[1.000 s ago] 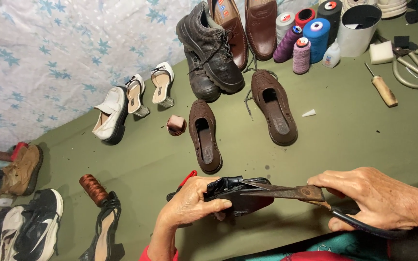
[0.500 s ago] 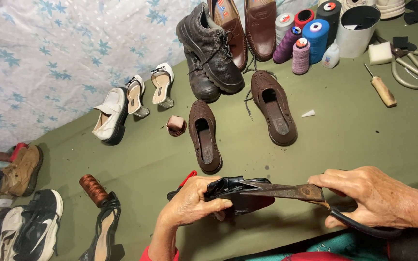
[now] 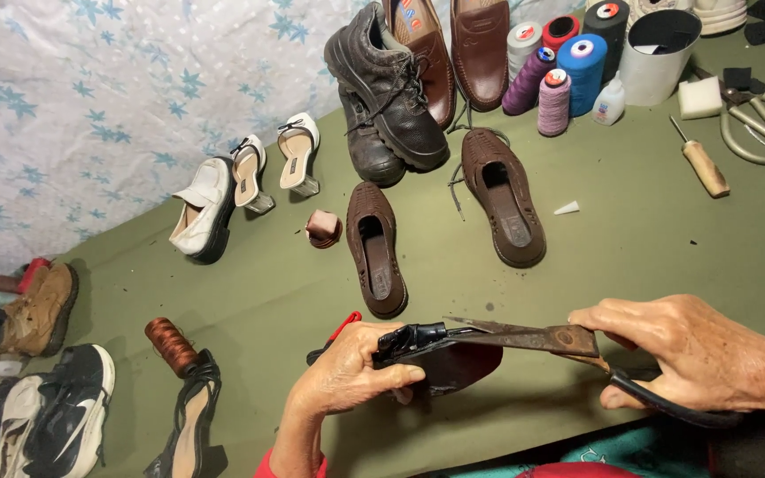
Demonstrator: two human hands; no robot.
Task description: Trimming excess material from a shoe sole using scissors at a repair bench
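Note:
My left hand [image 3: 347,376] grips a small dark shoe piece [image 3: 436,352] near the front edge of the green cloth. My right hand [image 3: 683,350] holds large rusty shears [image 3: 533,338] by their black-wrapped handles, the blades closed around the top of the dark piece. A red-handled tool [image 3: 340,329] pokes out from under my left hand. Just beyond lie two brown woven slip-on shoes, one close to my left hand [image 3: 376,248] and one farther right [image 3: 504,195].
Black boots [image 3: 387,84], brown loafers [image 3: 453,44], thread cones [image 3: 560,71] and a white cup [image 3: 659,55] stand at the back. An awl [image 3: 701,164] and white-handled scissors [image 3: 754,124] lie right. White heels [image 3: 258,173], a copper thread spool [image 3: 170,345] and several shoes fill the left.
Both hands have shifted only slightly; the shears stay clamped on the dark piece in the same place.

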